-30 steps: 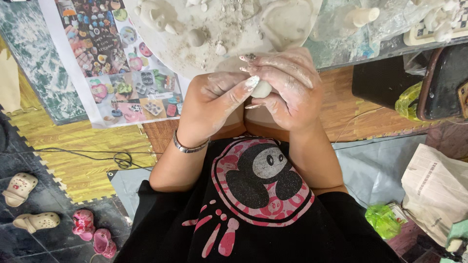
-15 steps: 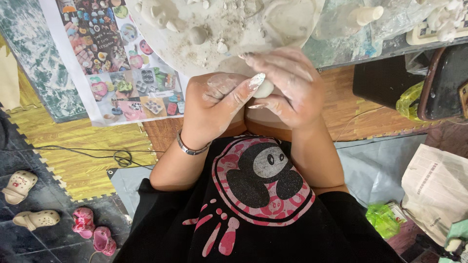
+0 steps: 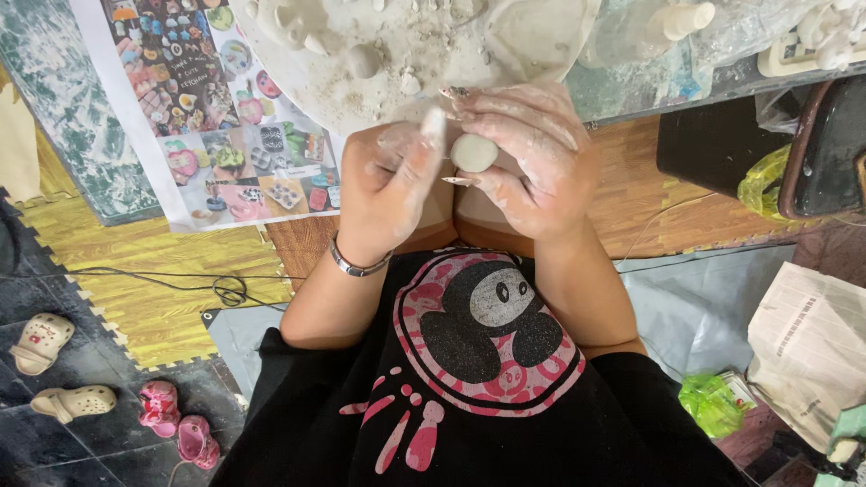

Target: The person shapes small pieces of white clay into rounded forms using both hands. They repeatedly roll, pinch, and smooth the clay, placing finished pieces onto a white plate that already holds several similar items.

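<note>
Two hands (image 3: 469, 171), one clay ball (image 3: 474, 152)

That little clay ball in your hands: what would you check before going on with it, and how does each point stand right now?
1. Clay ball held securely: ok, the right hand cups it with its fingers around it.
2. Left hand close enough to work: ok, its thumb reaches toward the ball.
3. Ball's shape: ok, it looks round and smooth on the side shown.
4. Cracks on the hidden side: cannot tell.
5. Round work board within reach: ok, it lies just beyond the hands, strewn with clay bits.
6. Hands clean: not ok, both are coated in pale clay.
</note>
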